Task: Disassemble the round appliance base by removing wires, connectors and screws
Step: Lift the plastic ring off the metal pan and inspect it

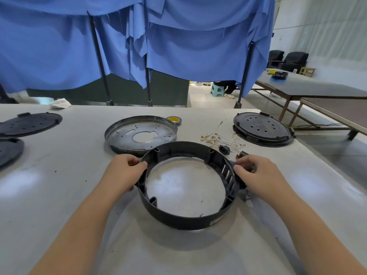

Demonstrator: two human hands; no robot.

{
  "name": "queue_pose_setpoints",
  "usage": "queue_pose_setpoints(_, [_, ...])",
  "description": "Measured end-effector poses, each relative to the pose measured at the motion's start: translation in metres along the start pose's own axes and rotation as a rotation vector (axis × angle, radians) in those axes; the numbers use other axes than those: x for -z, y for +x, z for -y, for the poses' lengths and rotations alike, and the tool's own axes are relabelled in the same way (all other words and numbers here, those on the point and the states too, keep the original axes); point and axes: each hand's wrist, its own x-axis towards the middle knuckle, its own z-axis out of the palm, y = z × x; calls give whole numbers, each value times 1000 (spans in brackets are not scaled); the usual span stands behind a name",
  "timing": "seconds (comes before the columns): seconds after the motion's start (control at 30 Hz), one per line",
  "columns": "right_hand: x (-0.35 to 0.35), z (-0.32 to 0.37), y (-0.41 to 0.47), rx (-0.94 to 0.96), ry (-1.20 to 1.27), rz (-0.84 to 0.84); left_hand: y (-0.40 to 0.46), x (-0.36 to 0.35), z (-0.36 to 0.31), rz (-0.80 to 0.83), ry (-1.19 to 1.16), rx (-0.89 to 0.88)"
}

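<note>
left hand [124,171] curls over ring [184,220] left rim, steadying it flat on table [59,195]. right hand [256,175] pinches a dark part on the ring's right outer wall; likely the nearer hand for pulling it outward.

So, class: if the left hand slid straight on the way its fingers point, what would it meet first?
The left hand points right, so probably the far side of the black ring, near the right hand; depth unclear.

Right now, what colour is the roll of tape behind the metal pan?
Yellow with a dark edge, the roll of tape, in the head view.
</note>
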Motion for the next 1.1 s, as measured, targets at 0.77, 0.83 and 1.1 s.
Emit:
queue_pose_setpoints(0.77, [5, 9, 0, -206, 493, 398, 5, -1, 2, 40, -199, 104])
queue_pose_setpoints(0.83, [7, 11, -3, -144, 343, 457, 6, -3, 3, 32, -182, 95])
queue_pose_setpoints(1.1, [9, 12, -6, -78, 234, 574, 8, -11, 9, 9, -138, 67])
